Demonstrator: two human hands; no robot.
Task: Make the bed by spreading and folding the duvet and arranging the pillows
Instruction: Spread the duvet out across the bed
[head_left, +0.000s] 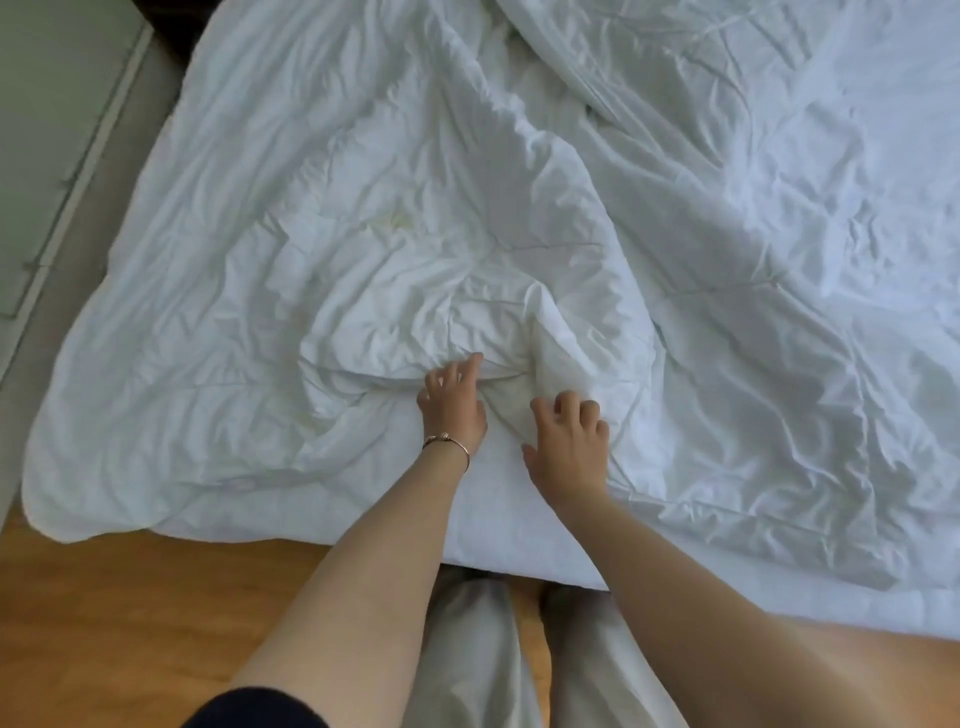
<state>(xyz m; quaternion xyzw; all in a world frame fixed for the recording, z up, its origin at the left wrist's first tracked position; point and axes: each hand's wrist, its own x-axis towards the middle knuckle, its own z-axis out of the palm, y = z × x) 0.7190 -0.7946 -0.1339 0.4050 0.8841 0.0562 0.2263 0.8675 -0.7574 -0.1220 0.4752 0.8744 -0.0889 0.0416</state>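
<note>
A crumpled white duvet (363, 208) lies spread over the bed, bunched into folds near the foot edge and heaped at the far top. My left hand (454, 402), with a thin bracelet on the wrist, reaches onto a raised fold of the duvet, its fingers loosely bent and touching the cloth. My right hand (569, 441) hovers close beside it over the flatter fabric, fingers spread and slightly curled, holding nothing. No pillows are in sight.
The white bed sheet (519, 530) shows at the foot edge in front of me. Wooden floor (130, 597) lies below the bed, and a pale wall or cabinet (47, 130) runs along the left side. My legs (467, 649) in light trousers stand at the bed's foot.
</note>
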